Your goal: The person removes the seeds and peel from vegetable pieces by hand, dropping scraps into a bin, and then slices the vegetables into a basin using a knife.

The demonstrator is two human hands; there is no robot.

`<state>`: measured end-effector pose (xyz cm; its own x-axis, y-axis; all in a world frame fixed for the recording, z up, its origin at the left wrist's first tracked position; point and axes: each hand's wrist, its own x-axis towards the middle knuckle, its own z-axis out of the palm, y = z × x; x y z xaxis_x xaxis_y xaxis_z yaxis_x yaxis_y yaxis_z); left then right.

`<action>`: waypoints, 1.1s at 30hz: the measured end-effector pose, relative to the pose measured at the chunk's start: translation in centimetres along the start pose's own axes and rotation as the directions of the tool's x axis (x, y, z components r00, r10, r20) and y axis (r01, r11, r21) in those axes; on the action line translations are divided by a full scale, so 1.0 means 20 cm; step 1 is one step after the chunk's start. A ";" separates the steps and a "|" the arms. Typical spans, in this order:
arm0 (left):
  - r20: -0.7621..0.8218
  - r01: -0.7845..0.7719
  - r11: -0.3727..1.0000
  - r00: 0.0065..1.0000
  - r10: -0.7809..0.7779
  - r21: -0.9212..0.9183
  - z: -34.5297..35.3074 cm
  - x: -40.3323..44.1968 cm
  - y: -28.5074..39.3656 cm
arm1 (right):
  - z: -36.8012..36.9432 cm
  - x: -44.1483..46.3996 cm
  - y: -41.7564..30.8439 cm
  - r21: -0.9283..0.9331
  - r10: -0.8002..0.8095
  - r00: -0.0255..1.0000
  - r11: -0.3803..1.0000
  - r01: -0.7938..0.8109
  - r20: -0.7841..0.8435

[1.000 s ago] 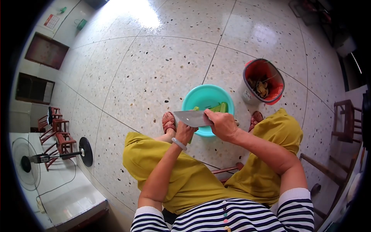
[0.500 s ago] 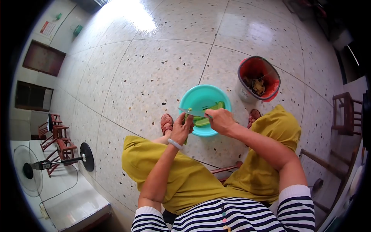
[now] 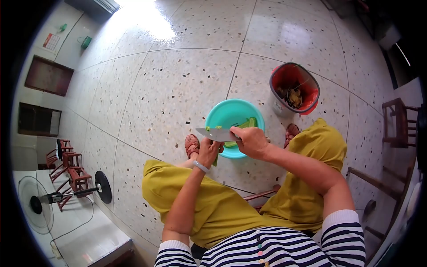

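My right hand [image 3: 251,142] is closed around the handle of a knife [image 3: 218,134], its broad blade pointing left over a turquoise basin [image 3: 235,107]. Below the blade, my left hand [image 3: 208,152], with a pale bangle on the wrist, grips a long green vegetable [image 3: 215,162]. Much of that vegetable is hidden by the fingers and the blade, so its exact kind is unclear. Light green cut pieces [image 3: 252,123] lie in the basin, partly covered by the knife and my right hand.
A grey bin [image 3: 279,108] with a red liner and scraps stands beyond the basin to the right. A fan [image 3: 38,204] is at the left on a white surface, near small wooden chairs [image 3: 71,161]. Another wooden chair [image 3: 396,124] stands at the right.
The knife blade has turned, showing more of its flat side, and its tip has moved slightly left and down. Both hands keep their grip. The view has shifted slightly.
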<state>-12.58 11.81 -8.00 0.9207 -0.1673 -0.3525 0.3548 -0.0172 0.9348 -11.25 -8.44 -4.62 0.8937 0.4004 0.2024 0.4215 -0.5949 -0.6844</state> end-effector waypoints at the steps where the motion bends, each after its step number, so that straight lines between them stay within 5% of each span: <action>1: 0.023 -0.018 1.000 1.000 0.017 0.022 0.00 0.00 0.00 | 0.00 0.00 0.00 -0.002 -0.033 0.999 0.999 0.033 -0.011; 8: 0.033 -0.135 0.991 0.990 0.134 0.011 0.02 -0.01 0.01 | -0.01 0.00 -0.03 -0.004 -0.097 0.993 0.995 0.097 -0.063; 16: 0.060 -0.073 0.992 0.996 0.067 0.099 0.02 -0.01 0.00 | 0.02 -0.02 0.00 -0.019 -0.064 0.996 0.998 0.063 -0.064; 20: -0.004 0.012 1.000 1.000 -0.012 -0.013 0.05 -0.02 0.02 | 0.05 -0.03 0.05 -0.062 0.018 1.000 0.998 -0.018 0.007; 31: 0.004 0.035 0.998 0.999 -0.036 0.049 0.08 -0.03 0.13 | 0.07 -0.07 0.24 -0.243 0.402 0.885 0.906 -0.347 0.235; 33: -0.010 0.054 0.997 0.998 -0.054 0.049 0.08 -0.02 0.12 | 0.03 -0.06 0.17 -0.146 0.325 0.933 0.941 -0.304 0.152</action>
<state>-12.42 10.28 -5.55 0.9018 -0.1562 -0.4029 0.3959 -0.0750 0.9152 -10.94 -10.44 -7.56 0.9478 0.2863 -0.1407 0.1471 -0.7836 -0.6036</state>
